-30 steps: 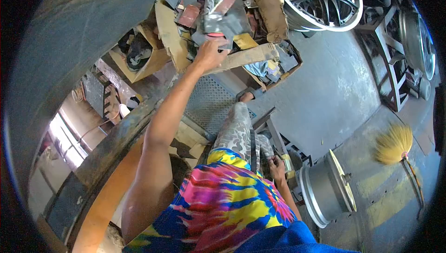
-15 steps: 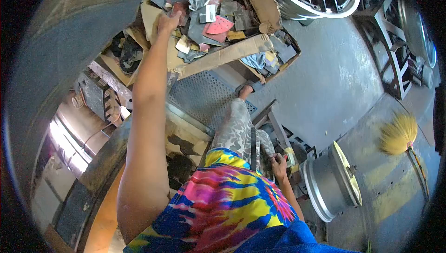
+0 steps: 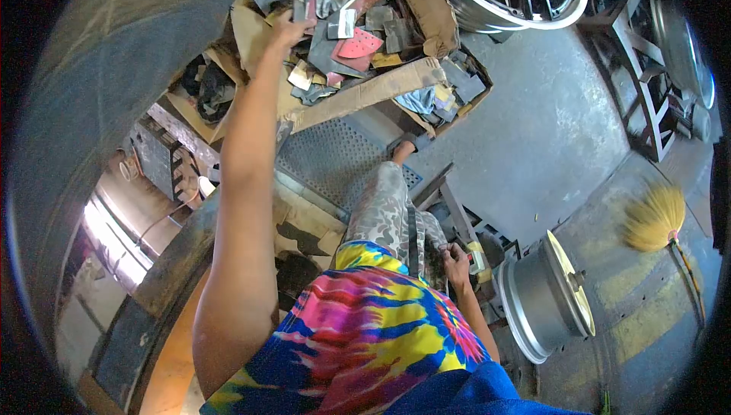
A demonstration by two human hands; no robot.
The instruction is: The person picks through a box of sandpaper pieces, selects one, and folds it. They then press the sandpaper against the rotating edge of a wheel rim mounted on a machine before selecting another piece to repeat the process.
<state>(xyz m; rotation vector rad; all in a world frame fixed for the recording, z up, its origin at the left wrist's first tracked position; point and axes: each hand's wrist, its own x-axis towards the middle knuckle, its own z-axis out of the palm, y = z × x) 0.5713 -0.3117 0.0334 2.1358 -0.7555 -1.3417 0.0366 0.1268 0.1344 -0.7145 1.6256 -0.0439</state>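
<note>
One head-worn view is given — aimed steeply down past the tie-dye shirt, fisheye-curved, close to the body, the concrete floor seen farther off.

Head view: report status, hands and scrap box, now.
Left hand reaching into the scrap box, fingers on a grey scrap; grip unclear. Right hand down at the knee, contents unclear. Loose scraps piled all around the left hand.

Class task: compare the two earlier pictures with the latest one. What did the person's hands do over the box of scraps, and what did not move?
The left hand moved from the middle of the scrap pile in the cardboard box to the pile's left edge, then shifted slightly back; whether it grips a piece is unclear. The right hand stayed low by the knee, beside the wheel rim. The broom did not move.
</note>
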